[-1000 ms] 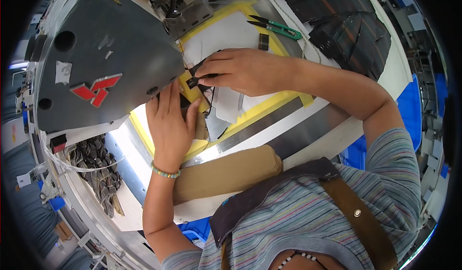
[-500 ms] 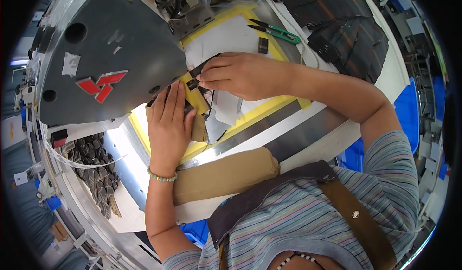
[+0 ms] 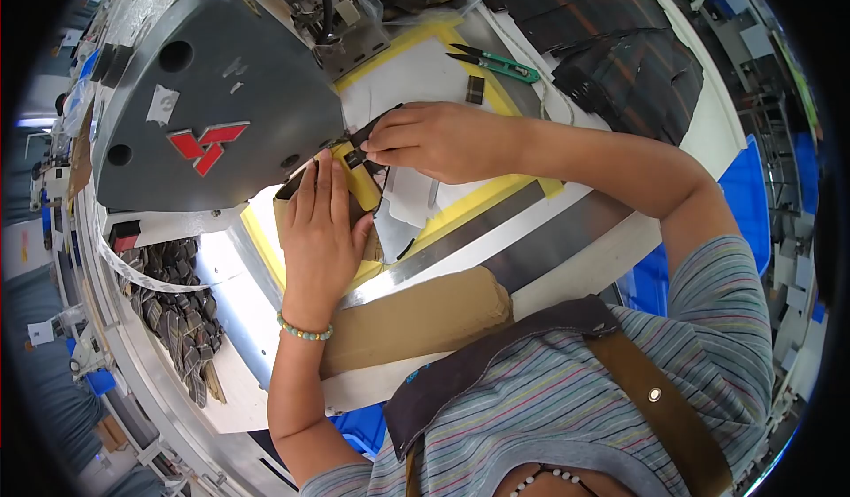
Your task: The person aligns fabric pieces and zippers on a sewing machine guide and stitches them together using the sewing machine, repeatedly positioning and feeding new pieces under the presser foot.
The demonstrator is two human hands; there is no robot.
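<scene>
My left hand [image 3: 320, 231] lies flat with its fingers stretched forward over a dark piece of fabric [image 3: 285, 190], beside the head of the grey sewing machine [image 3: 239, 98]. Its fingertips touch the yellow-taped guide [image 3: 361, 185]. On the far side of that guide, my right hand [image 3: 429, 143] is closed in a pinch on a small dark fabric piece [image 3: 355, 157]. A dark strip [image 3: 376, 125] runs up beside the fingers of this hand. The needle area is hidden behind the machine head.
Green-handled thread snips [image 3: 496, 63] and a small dark fabric square [image 3: 475, 89] lie beyond my right hand. Dark striped fabric panels [image 3: 633, 76] are stacked far right. A brown padded roll [image 3: 416, 315] lies in front; bundled fabric pieces [image 3: 181, 320] sit at left.
The view has shifted slightly, so the machine appears further right. Both hands keep nearly the same places at the guide; less of the brown piece beside my left thumb shows.
</scene>
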